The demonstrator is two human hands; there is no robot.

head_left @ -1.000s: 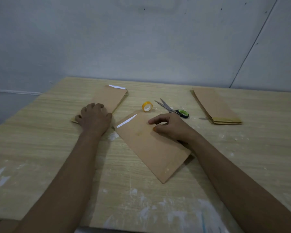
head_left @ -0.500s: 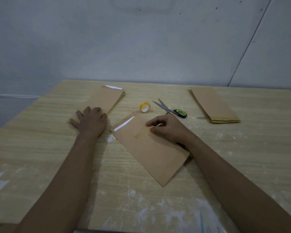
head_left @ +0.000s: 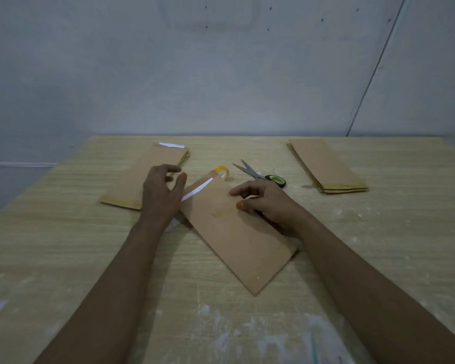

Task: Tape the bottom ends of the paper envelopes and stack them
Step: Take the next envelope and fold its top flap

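Envelope [head_left: 237,237] lies slanted mid-table [head_left: 63,245], right hand [head_left: 268,203] resting on it with loosely curled fingers, grasping nothing. Left hand [head_left: 160,195] hovers released beside its white-striped end, before the left stack [head_left: 145,177].

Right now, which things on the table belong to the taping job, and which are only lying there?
For the job: middle envelope under the right hand, left hand at its edge; tape roll; scissors; left stack; right stack.

Only there: white smears on the table.
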